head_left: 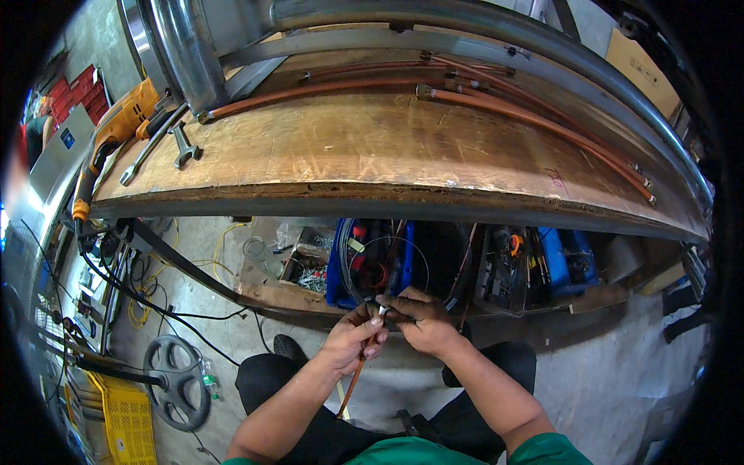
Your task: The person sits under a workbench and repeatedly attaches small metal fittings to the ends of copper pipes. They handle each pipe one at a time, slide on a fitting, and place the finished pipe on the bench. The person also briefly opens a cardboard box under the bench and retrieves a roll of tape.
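In the head view, the 2 hands are together between the knees. The left hand [355, 338] grips a tube [353, 385], thin, round and orange-brown, slanting down. The right hand [421, 320] pinches a small, shiny, pale bit [383, 309] at its top.
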Available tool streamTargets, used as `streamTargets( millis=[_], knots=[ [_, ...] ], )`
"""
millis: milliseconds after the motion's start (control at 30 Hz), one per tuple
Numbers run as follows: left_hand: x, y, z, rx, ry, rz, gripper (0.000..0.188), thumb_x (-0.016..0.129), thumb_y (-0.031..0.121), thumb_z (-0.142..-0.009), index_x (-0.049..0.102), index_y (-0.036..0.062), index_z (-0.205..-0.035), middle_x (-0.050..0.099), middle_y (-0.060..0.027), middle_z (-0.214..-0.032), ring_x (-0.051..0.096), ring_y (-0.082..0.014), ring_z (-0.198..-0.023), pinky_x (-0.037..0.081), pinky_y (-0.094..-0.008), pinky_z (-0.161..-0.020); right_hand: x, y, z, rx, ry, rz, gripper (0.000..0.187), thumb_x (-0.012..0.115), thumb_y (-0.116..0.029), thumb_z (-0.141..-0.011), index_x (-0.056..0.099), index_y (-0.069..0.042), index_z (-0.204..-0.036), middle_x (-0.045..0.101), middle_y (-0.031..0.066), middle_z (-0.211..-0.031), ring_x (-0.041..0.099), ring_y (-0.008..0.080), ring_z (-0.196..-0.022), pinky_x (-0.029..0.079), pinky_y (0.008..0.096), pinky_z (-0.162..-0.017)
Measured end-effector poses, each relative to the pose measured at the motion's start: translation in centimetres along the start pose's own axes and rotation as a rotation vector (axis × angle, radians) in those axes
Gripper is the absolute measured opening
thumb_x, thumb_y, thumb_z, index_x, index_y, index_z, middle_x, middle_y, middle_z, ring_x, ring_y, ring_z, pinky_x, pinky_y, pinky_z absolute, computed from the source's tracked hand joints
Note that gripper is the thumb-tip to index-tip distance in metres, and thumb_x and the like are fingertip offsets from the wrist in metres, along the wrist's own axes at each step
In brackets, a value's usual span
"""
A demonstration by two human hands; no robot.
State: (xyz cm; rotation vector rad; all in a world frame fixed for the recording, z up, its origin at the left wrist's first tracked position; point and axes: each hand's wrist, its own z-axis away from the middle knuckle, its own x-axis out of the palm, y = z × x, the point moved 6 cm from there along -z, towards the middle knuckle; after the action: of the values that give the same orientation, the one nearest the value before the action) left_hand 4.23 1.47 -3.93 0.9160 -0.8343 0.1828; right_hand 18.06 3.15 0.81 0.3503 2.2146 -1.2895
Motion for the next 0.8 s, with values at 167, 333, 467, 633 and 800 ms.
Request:
streamTargets(
  millis=[167, 333, 467, 633, 800],
  knots=[
    [-0.7, 0.2, 0.0, 0.015, 0.125, 0.000, 0.017, 0.061, 0.024, -0.093, 0.057, 0.0097, -0.101, 0.060, -0.0066, -0.079, 0.052, -0.0148, -0.056, 0.040, -0.0263, -0.051, 0.1, -0.1, 0.0, 0.042, -0.018, 0.005, 0.038, 0.065, -0.008, -0.079, 0.066, -0.015, -0.116, 0.063, 0.0113, -0.093, 0.062, 0.0314, -0.083, 0.052, 0.0375, -0.071],
    [-1.2, -0.1, -0.2, -0.005, 0.151, 0.045, 0.016, 0.060, 0.025, -0.094, 0.058, 0.0101, -0.100, 0.061, -0.0046, -0.080, 0.054, -0.0150, -0.059, 0.041, -0.0267, -0.051, 0.2, -0.7, -0.2, 0.036, -0.002, -0.042, 0.032, 0.066, -0.010, -0.084, 0.067, -0.014, -0.116, 0.062, 0.0105, -0.088, 0.062, 0.0268, -0.079, 0.050, 0.0340, -0.069],
    [-1.2, -0.1, -0.4, 0.013, 0.140, 0.103, 0.015, 0.059, 0.025, -0.095, 0.058, 0.0105, -0.100, 0.060, -0.0041, -0.080, 0.054, -0.0146, -0.059, 0.041, -0.0264, -0.051, 0.3, -0.3, -0.2, 0.106, -0.057, -0.068, 0.031, 0.065, -0.011, -0.084, 0.067, -0.014, -0.115, 0.064, 0.0123, -0.096, 0.063, 0.0313, -0.086, 0.052, 0.0352, -0.076],
    [-1.1, -0.1, -0.3, 0.045, 0.076, -0.062, 0.019, 0.056, 0.027, -0.095, 0.056, 0.0098, -0.103, 0.060, -0.0076, -0.079, 0.051, -0.0159, -0.056, 0.039, -0.0288, -0.051, 0.8, 0.7, 0.4, 0.119, -0.054, -0.106, 0.031, 0.065, -0.011, -0.084, 0.067, -0.014, -0.115, 0.063, 0.0121, -0.095, 0.063, 0.0305, -0.086, 0.052, 0.0347, -0.076],
    [-0.7, 0.5, -0.1, -0.001, 0.128, -0.066, 0.018, 0.055, 0.027, -0.097, 0.058, 0.0092, -0.102, 0.060, -0.0041, -0.077, 0.055, -0.0135, -0.059, 0.041, -0.0251, -0.053, 0.3, -0.3, 0.0, 0.135, -0.078, -0.078, 0.027, 0.065, -0.014, -0.085, 0.067, -0.013, -0.112, 0.064, 0.0120, -0.094, 0.063, 0.0301, -0.086, 0.051, 0.0348, -0.075]
  ],
)
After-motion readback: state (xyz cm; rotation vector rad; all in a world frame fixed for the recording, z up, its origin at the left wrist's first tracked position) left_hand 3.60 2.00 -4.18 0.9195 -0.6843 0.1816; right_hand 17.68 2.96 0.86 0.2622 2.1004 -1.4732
